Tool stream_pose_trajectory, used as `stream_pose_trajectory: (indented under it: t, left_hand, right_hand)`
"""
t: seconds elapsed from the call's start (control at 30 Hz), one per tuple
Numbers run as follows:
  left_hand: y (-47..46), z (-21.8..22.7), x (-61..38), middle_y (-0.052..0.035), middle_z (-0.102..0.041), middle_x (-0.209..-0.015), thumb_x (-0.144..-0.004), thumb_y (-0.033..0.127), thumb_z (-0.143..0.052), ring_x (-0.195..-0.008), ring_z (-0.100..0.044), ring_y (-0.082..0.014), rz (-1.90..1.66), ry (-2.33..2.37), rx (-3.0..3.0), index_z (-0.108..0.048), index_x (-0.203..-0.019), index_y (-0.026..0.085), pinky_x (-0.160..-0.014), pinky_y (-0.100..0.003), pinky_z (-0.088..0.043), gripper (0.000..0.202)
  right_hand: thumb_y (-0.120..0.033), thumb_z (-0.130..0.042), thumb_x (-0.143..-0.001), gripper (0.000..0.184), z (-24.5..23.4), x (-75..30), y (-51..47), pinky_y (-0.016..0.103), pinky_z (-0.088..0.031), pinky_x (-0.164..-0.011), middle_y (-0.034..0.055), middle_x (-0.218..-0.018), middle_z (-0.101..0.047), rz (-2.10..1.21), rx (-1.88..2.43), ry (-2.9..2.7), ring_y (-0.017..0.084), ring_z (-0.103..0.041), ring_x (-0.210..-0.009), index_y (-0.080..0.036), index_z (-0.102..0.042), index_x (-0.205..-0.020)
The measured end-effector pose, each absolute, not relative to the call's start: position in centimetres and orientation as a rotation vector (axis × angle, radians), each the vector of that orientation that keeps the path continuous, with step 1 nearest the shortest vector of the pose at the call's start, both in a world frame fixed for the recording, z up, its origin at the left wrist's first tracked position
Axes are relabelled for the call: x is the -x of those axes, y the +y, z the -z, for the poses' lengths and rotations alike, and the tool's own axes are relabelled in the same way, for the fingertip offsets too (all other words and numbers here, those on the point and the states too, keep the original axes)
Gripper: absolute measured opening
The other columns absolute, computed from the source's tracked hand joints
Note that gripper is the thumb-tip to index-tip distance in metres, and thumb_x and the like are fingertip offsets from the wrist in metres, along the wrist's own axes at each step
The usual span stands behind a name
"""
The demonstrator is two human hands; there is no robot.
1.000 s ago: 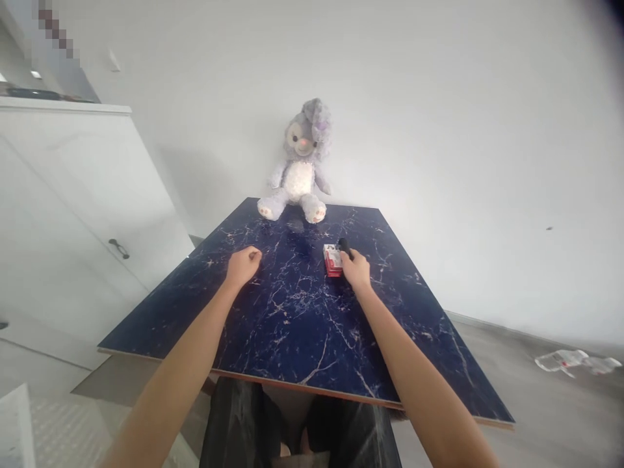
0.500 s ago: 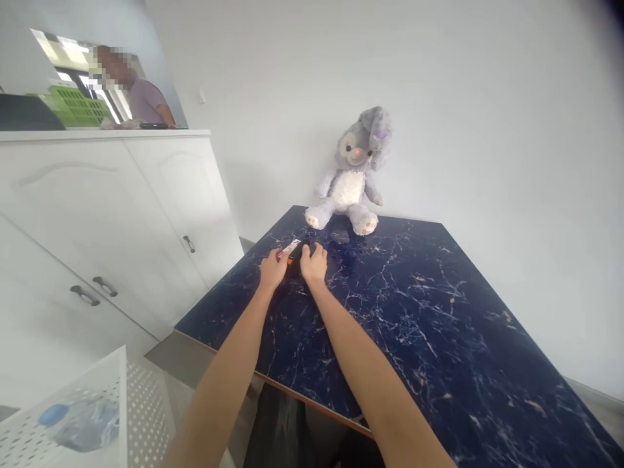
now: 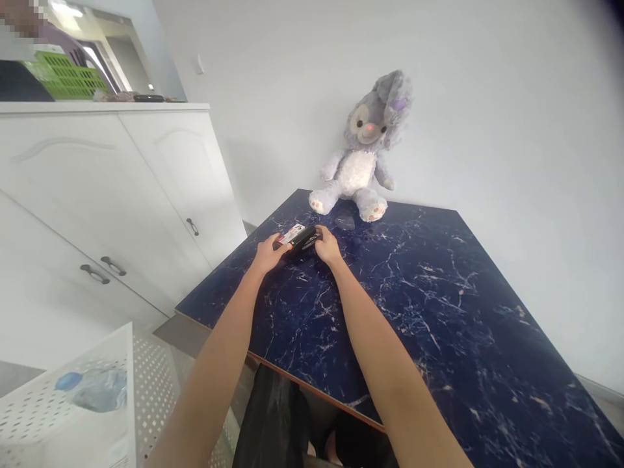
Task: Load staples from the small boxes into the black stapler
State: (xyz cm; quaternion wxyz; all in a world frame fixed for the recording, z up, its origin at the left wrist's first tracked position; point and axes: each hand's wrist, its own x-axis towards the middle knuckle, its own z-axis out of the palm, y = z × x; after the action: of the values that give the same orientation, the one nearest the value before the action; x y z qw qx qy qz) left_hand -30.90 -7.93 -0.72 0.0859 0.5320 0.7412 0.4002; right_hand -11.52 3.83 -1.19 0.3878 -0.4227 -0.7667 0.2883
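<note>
Both my hands hold a small black device with a red and white pack [image 3: 297,236] pressed against it, just above the dark blue marbled table [image 3: 414,305]. My left hand [image 3: 267,251] grips its near left end, fingers curled round it. My right hand [image 3: 327,245] closes on its right end. A grey and purple plush rabbit [image 3: 366,148] sits at the table's far edge against the wall, a short way beyond my hands.
A white cabinet [image 3: 112,195] with dark handles stands left of the table, with a green crate [image 3: 65,79] on top. A white perforated basket [image 3: 73,403] holding a plastic bag is at lower left. Another person is partly visible at top left.
My right hand carried the black device and red pack leftward over the table. My left hand came over and took hold of them too. The view swung left.
</note>
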Motion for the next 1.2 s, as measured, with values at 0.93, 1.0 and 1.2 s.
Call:
stream_pose_trajectory:
  t: [0.93, 1.0, 1.2]
  left_hand:
    - [-6.8, 0.5, 30.1, -0.0113, -0.077, -0.112, -0.095, 0.021, -0.055, -0.087, -0.077, -0.0192, -2.030, 1.496, -0.805, -0.069, -0.126, 0.014, -0.092, -0.040, -0.062, 0.034]
    - [-6.8, 0.5, 30.0, -0.0119, -0.076, -0.116, -0.096, 0.020, -0.055, -0.091, -0.077, -0.0194, -2.041, 1.464, -0.811, -0.069, -0.127, 0.014, -0.095, -0.040, -0.062, 0.034]
    - [-6.7, 0.7, 29.7, -0.0126, -0.073, -0.120, -0.098, 0.022, -0.062, -0.090, -0.077, -0.0185, -2.060, 1.493, -0.846, -0.069, -0.128, 0.015, -0.095, -0.039, -0.062, 0.031]
  right_hand:
    - [-0.011, -0.047, -0.087, 0.051, 0.3, 10.5, 1.4, 0.053, -0.040, -0.106, 0.0145, -0.156, -0.049, -0.083, 1.238, -2.179, 0.037, -0.047, -0.128, -0.013, -0.064, -0.135]
    - [-0.010, -0.045, -0.087, 0.057, 0.4, 10.5, 1.5, 0.052, -0.041, -0.105, 0.0164, -0.158, -0.046, -0.112, 1.262, -2.160, 0.037, -0.049, -0.126, -0.010, -0.056, -0.143]
    - [-0.011, -0.046, -0.087, 0.054, 0.8, 10.5, 2.6, 0.047, -0.041, -0.107, 0.0180, -0.153, -0.050, -0.206, 1.243, -2.168, 0.035, -0.051, -0.127, -0.007, -0.059, -0.139]
